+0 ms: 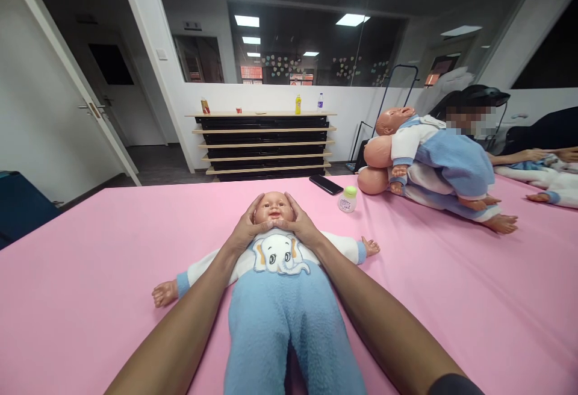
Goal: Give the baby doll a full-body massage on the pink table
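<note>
Baby doll [282,289] lies on its back on the pink table covering [81,317], in the middle of the head view, its head away from the wearer. Its blue trouser legs run out of the bottom edge, so the feet cannot be seen. The left hand [246,227] and right hand [301,225] grasp the doll's head from both sides, fingers stretched along the cheeks and thumbs meeting below the mouth. They cover the sides of the head and the chin; how firmly they press cannot be told. The forearms cross over parts of the doll's spread sleeves, and a dark band [454,385] on the right arm is cut off below.

Near the far edge lie a black phone [326,185] and, just beside it, a small green-capped bottle [347,201] whose label is too fine to read. To the right, more dolls [445,160] are piled up; the lower ones are largely covered. Behind the pile another person [485,95] is partly hidden and partly blurred out. Farther right, someone's hands [528,155] rest at a doll cropped by the picture's edge. Dark contents of the shelf rack [266,114] are hard to make out.
</note>
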Action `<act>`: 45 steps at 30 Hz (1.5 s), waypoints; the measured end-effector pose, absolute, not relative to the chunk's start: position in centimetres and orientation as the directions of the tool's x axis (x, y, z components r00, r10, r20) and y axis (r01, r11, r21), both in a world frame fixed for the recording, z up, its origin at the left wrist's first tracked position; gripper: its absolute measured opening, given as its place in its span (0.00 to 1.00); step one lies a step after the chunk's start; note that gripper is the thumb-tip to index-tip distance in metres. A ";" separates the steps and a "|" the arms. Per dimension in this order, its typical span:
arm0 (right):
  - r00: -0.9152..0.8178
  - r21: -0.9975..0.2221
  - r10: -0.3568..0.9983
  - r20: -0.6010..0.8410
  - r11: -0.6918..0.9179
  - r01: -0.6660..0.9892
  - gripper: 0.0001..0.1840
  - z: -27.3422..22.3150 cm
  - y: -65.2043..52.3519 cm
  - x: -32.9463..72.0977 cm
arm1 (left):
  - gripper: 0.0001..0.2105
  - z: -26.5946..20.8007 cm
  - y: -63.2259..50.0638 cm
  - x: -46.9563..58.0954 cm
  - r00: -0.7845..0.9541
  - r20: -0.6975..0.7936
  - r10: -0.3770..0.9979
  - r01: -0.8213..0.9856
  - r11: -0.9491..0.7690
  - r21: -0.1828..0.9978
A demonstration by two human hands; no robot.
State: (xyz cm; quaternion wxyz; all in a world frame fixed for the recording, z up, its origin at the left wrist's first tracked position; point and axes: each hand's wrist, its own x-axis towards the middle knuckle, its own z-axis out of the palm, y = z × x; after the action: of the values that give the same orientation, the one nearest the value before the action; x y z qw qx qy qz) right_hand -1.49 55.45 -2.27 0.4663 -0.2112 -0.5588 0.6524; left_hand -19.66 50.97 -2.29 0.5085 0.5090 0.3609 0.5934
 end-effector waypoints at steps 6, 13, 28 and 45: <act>-0.569 -0.820 0.798 0.199 -0.183 -0.542 0.52 -2.0 55.5 -1.4 | 0.45 -2.0 50.9 -19.7 0.094 0.170 0.981 -0.392 -0.120 0.912; -0.506 -0.817 0.838 0.206 -0.137 -0.560 0.42 -2.4 56.0 -1.8 | 0.36 -2.2 51.1 -19.6 0.019 0.173 0.985 -0.406 -0.151 0.901; -0.548 -0.829 0.808 0.218 -0.144 -0.541 0.48 -2.5 55.9 -1.9 | 0.37 -2.6 51.6 -19.8 0.057 0.169 0.984 -0.400 -0.133 0.907; -0.497 -0.843 0.836 0.233 -0.082 -0.532 0.44 -3.0 56.4 -2.3 | 0.39 -2.6 51.5 -19.8 0.038 0.218 0.975 -0.310 -0.196 0.930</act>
State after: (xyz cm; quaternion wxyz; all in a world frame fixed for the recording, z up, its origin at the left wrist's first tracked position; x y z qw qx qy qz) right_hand -2.27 56.44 -3.00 0.4760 -0.1573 -0.4821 0.7185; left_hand -19.77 51.51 -2.57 0.5329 0.4847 0.3433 0.6027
